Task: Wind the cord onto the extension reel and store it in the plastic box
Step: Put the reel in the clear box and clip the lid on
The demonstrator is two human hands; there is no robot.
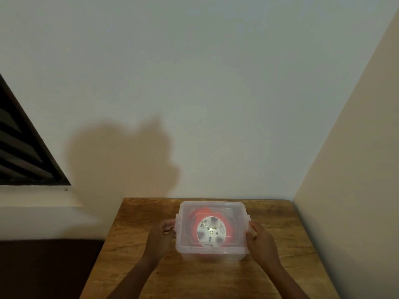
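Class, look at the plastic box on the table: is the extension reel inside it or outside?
Inside. The orange extension reel shows through the clear lid of the plastic box.

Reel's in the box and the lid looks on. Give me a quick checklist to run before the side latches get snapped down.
1. Orange extension reel inside the clear plastic box: ok, seen through the lid.
2. Translucent lid sitting flat on the box: ok, as far as the view shows.
3. Cord fully wound, none trapped under the lid: cannot tell, too hazy.
4. Left hand at the left latch, fingers curled by it: ok.
5. Right hand at the right latch: ok.
6. Box squarely on the wooden table, away from its edges: ok.
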